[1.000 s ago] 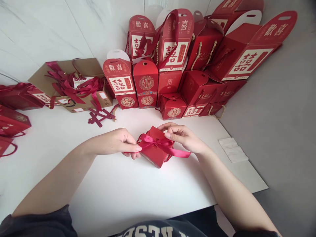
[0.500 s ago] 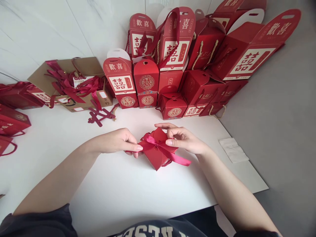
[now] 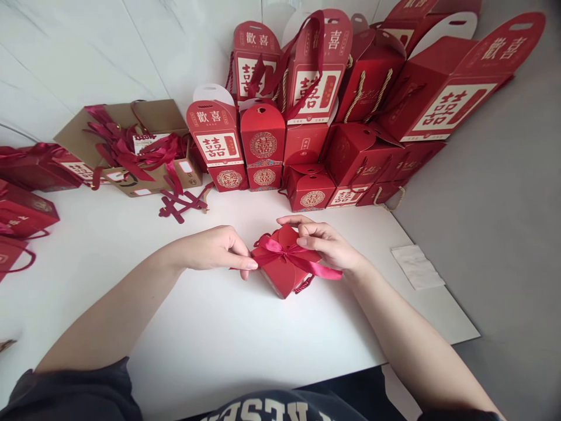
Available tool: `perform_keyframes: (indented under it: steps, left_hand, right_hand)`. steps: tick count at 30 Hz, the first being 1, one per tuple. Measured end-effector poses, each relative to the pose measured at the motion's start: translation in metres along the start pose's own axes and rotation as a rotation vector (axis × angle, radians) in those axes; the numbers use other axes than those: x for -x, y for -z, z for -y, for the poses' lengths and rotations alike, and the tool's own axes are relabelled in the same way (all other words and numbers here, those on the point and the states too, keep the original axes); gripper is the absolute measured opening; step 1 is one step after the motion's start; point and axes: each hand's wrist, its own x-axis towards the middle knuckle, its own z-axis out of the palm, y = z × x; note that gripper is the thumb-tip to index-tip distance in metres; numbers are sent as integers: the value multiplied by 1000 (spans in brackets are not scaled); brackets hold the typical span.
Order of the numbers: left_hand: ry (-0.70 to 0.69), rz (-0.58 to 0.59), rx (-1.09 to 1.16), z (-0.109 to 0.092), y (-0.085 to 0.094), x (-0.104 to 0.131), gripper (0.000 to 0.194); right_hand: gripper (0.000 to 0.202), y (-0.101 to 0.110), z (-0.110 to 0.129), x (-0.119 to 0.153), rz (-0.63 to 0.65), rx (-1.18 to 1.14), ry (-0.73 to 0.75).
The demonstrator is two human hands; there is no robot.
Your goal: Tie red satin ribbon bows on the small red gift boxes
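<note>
A small red gift box (image 3: 283,278) stands on the white table, its folded flaps closed on top. A shiny crimson ribbon (image 3: 326,271) is tied in a bow at the centre of the lid, with one tail hanging off the right side. At the box's left corner, my left hand (image 3: 223,248) pinches the left end of the ribbon between thumb and fingers. My right hand (image 3: 326,240) is at the right back of the box, its thumb and bent fingers closed on the bow's right loop. Red cord shows at the box's sides.
Stacked red boxes (image 3: 263,143) line the back right. A cardboard box (image 3: 175,169) of ribbons stands back left, with loose dark red ribbon pieces (image 3: 184,203) before it. More red boxes (image 3: 26,213) are far left; a folded white tissue (image 3: 416,267) lies right.
The box has turned slightly and appears a little further right in view. The bow's right loop shows more by my right thumb. Both hands remain at the ribbon.
</note>
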Motion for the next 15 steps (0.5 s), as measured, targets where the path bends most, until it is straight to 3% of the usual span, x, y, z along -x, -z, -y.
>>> perform_keyframes:
  steps: [5, 7, 9, 11, 15]
  left_hand:
    - [46, 52, -101, -5, 0, 4, 42]
    - [44, -74, -118, -6, 1, 6, 38]
    - [-31, -287, -81, -6, 2, 6, 36]
    - [-132, -380, -23, -6, 0, 2, 40]
    - [-266, -279, 75, -3, -12, -9, 38]
  right_hand:
    - [35, 6, 2, 0, -34, 38, 43]
    - [37, 10, 6, 2, 18, 89, 59]
    - [33, 12, 9, 3, 75, 165, 62]
    - [25, 12, 11, 5, 102, 210, 48]
    - [30, 11, 11, 6, 78, 169, -8]
